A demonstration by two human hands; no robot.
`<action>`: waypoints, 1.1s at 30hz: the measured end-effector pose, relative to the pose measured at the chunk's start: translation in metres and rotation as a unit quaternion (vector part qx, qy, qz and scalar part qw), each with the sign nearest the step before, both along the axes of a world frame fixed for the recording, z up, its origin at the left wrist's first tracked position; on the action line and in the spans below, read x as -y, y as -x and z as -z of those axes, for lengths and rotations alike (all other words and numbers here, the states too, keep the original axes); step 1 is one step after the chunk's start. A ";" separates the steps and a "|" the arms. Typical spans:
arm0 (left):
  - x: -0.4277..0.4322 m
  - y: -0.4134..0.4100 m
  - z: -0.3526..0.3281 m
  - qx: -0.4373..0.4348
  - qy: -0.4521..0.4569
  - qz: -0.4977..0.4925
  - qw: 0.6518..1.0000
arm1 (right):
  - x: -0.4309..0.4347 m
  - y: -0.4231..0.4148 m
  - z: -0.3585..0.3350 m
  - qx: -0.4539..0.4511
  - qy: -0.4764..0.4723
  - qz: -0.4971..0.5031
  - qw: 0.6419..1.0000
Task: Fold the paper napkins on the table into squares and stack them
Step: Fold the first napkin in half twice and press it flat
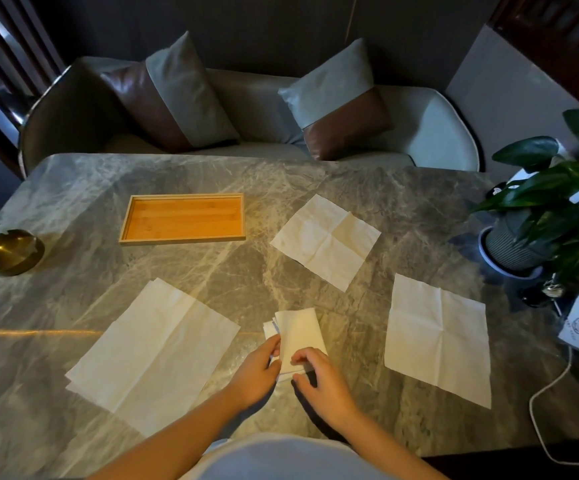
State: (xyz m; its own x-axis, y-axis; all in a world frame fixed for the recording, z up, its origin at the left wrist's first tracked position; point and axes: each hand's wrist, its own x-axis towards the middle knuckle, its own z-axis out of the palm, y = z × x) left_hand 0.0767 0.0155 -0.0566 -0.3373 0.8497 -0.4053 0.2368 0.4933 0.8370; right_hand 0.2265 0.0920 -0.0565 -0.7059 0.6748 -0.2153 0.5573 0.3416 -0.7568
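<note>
Folding in hand: both hands work a small folded napkin (296, 332) near the front middle of the marble table (73, 188); it looks already doubled into a narrow piece, with other white edges showing just under its left side, so it may sit on a started stack, though I cannot tell how many layers
Left hand: the left hand (255, 370) pinches the napkin's left edge, thumb and fingers closed on the paper
Right hand: the right hand (319, 375) has its fingers curled together and pressing on the near end of the same napkin, thumb low beside it
Doing it well: my judgement is that the near edge should be brought up to meet the far edge corner to corner, held flat with one hand while the other runs along the crease; thin paper slips and skews easily, so keep pressure light and even
Waiting napkins: a large unfolded napkin (153, 351) lies to the left, another open napkin (437, 341) to the right, and a third open napkin (326, 240) farther back, all well apart from the hands
Stacking spot: the wooden tray (182, 197) stands bare at the far left; whether the stack belongs there is not shown
Watch for: the white cord (540, 393) and potted plant (523, 244) at the right edge, near the right-hand napkin
</note>
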 end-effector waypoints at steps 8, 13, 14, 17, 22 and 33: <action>-0.001 -0.002 -0.001 0.010 -0.002 0.006 1.000 | 0.001 -0.003 0.004 0.047 -0.015 -0.028 0.998; 0.000 0.014 -0.003 -0.151 -0.057 0.006 0.987 | -0.004 -0.008 0.002 0.053 -0.048 -0.056 0.996; 0.000 0.018 -0.003 -0.205 -0.072 0.035 0.976 | -0.006 -0.011 0.002 0.055 -0.051 -0.057 0.996; -0.002 0.028 -0.002 -0.346 -0.050 0.212 0.912 | -0.015 -0.019 0.001 0.064 -0.071 -0.079 0.992; -0.001 0.028 0.012 -0.450 -0.002 0.360 0.817 | -0.029 -0.026 0.004 0.089 -0.142 -0.106 0.980; -0.007 0.023 0.005 -0.453 0.003 0.326 0.830 | -0.030 -0.033 0.017 0.121 -0.144 -0.051 0.981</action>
